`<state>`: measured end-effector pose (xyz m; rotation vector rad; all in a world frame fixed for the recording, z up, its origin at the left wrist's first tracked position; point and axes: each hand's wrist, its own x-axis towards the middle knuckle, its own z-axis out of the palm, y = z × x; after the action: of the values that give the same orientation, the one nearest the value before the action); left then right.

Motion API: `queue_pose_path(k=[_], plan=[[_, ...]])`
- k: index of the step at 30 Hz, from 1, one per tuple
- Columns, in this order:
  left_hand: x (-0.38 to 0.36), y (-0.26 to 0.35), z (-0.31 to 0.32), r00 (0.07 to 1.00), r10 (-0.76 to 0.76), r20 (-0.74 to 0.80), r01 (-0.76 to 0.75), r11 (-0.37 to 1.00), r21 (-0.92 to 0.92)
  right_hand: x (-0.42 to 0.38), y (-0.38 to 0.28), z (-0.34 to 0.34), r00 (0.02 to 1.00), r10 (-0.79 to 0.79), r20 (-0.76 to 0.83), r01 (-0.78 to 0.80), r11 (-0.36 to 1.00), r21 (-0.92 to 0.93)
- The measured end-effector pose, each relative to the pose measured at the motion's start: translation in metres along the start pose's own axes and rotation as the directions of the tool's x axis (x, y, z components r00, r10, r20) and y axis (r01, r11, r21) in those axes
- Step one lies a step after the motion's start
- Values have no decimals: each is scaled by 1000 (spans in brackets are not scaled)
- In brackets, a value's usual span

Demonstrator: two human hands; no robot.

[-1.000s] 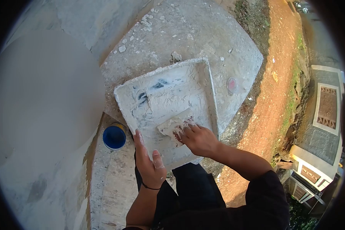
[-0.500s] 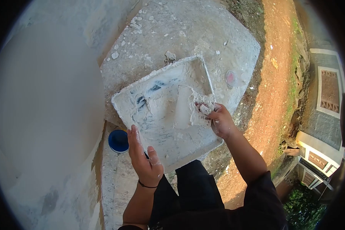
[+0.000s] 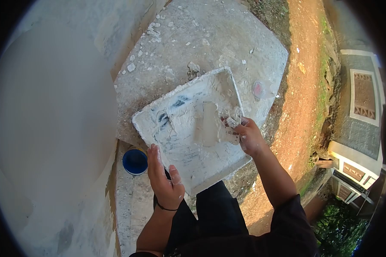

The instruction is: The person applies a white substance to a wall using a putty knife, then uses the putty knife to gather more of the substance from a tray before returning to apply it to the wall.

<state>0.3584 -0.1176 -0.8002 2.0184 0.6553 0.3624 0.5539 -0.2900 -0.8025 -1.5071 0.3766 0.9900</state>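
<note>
Putty scraper (image 3: 211, 125), a flat plate with a pale, straight-edged blade, is right of centre in the frame, above the inside of a plaster-smeared tray (image 3: 214, 176); whether its blade touches the tray's bottom cannot be told. The right hand (image 3: 250, 138) grasps it at its right end, by the tray's right rim, with fingers and thumb closed round a part caked in thick putty (image 3: 233, 118). The left hand (image 3: 164, 182) is unclenched at the lower left of the tray, fingers straight along the rim and thumb spread apart; how firmly it bears on the tray cannot be told. A dark wristband (image 3: 166, 208) circles that wrist.

The tray sits tilted in the middle of the frame, coated in whitish putty, with dark streaks (image 3: 179, 101) showing through toward its upper left corner. Its lower edge overlaps the person's dark trousers (image 3: 221, 207). Left of the left hand, near it, stands a blue-lined bucket (image 3: 135, 162). A clear round container with a pinkish middle (image 3: 257, 90) lies beyond the tray's right side, on a concrete slab (image 3: 214, 38) strewn with pale crumbs in the upper part of the frame. An orange dirt path (image 3: 306, 98) runs down the right.
</note>
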Motion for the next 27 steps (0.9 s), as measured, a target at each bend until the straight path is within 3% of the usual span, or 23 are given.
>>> queue_pose_path(k=[3, 6, 13, 20, 22, 27], plan=[[2, 8, -12, 999, 29, 36, -30, 998, 48, -17, 1, 8, 1000, -18, 0, 18, 998, 54], [4, 32, -33, 997, 70, 45, -73, 995, 67, -44, -5, 16, 996, 4, 92, -26, 972, 235], [-25, 122, -100, 966, 238, -101, -228, 969, 96, -117, -35, 40, 945, -99, 311, -48, 900, 433], [-113, 212, -157, 912, 272, -307, -267, 962, 57, -209, -59, 70, 845, -113, 523, -119, 913, 389], [-139, 235, -178, 884, 278, -376, -271, 960, 73, -242, -66, 88, 741, -189, 644, -115, 909, 400], [-201, 286, -245, 752, 387, -534, -327, 922, 208, -335, -87, 142, 610, -177, 772, -67, 960, 273]])
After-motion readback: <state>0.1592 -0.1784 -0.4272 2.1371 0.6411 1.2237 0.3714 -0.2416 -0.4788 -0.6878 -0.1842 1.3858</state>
